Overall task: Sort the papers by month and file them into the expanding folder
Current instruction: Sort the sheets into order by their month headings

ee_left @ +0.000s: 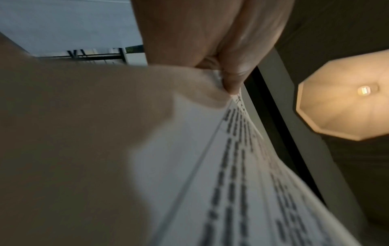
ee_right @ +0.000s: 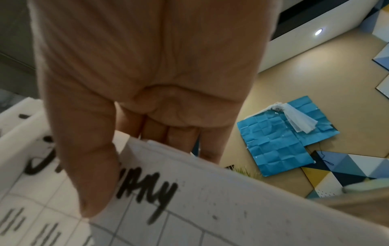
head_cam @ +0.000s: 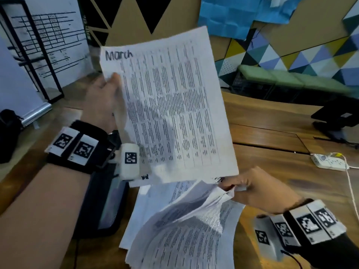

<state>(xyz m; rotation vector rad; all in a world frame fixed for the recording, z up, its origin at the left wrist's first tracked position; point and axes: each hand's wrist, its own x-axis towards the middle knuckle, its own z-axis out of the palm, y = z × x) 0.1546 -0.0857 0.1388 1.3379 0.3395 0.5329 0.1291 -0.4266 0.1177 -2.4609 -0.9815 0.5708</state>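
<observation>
Two hands are engaged, each gripping paper. The wooden table fills the middle and right of the head view. Against it, centre frame, you hold up the March sheet, a printed table with "March" handwritten at its upper left corner; it stands nearly upright, tilted slightly to the right. Below it, at lower centre, the stack of papers fans out and bends upward at its upper right corner, with more sheets lying flat on the table beneath. The expanding folder, dark and lying flat, sits at lower left, just beside the stack and partly under your left forearm. Your left hand, left of centre, pinches the left edge of the March sheet between thumb and fingers; the left wrist view confirms the thumb pressed on the printed face. Your right hand, lower right, grips the lifted corner of the stack; the right wrist view shows the thumb lying across handwriting ending in "ary", with the fingers curled behind the sheets. A white power strip lies on the table at the right edge, its cord trailing down the frame.
</observation>
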